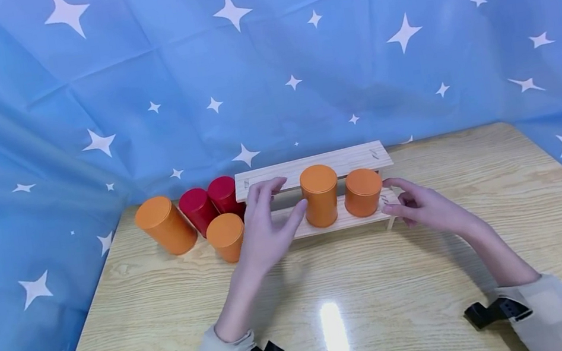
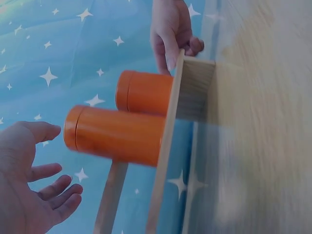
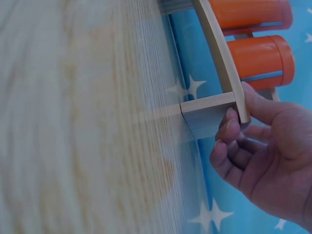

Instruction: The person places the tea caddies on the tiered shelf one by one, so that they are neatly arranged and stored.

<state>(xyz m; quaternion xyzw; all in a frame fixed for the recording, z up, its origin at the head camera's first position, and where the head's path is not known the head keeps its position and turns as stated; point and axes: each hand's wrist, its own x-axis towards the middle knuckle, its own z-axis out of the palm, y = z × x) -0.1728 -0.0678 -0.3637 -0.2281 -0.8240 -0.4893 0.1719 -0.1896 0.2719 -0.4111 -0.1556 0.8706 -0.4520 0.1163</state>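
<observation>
A two-tier wooden rack (image 1: 312, 166) stands at the back of the table. On its lower board sit a tall orange canister (image 1: 320, 197) and, to its right, a shorter orange canister (image 1: 363, 192). My left hand (image 1: 267, 228) is in front of the rack's left part, fingers spread and holding nothing; in the left wrist view a gap shows between it and the tall canister's lid. At the rack's right end, my right hand (image 3: 273, 151) pinches the lower board (image 3: 226, 63), thumb on top and curled fingers at the end and below.
Left of the rack stand a tall orange canister (image 1: 166, 224), a shorter orange one (image 1: 227, 237) and two red canisters (image 1: 198, 210). The shorter orange one is close to my left forearm. A blue star-patterned cloth (image 1: 268, 81) hangs behind the wooden table (image 1: 385, 305).
</observation>
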